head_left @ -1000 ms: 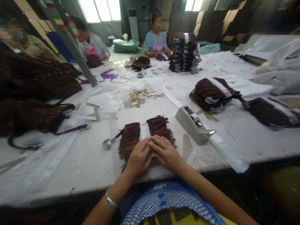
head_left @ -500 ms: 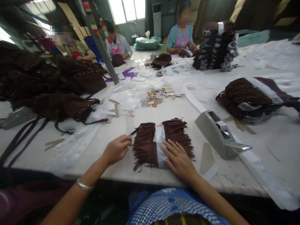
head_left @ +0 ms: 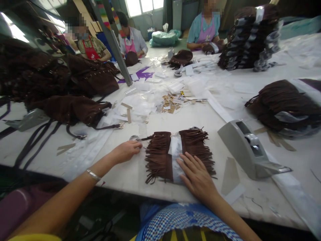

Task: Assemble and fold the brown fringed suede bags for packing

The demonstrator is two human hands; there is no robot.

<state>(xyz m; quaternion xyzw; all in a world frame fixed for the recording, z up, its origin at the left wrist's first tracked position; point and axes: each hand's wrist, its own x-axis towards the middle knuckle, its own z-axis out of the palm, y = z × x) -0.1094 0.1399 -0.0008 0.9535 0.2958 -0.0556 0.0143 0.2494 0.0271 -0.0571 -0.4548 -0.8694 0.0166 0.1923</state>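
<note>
A bare right hand (head_left: 198,176) rests on a dark-brown fringed bag (head_left: 160,159) wrapped with a whitish band (head_left: 176,146), the bare left hand (head_left: 125,152) beside it, a grey wedge-shaped tape dispenser (head_left: 234,144) nearby.

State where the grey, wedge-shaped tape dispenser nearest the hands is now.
In the head view, the dispenser stands right of centre on the white table, to the right of the brown, white-banded fringed bundle under the person's right hand.
</note>
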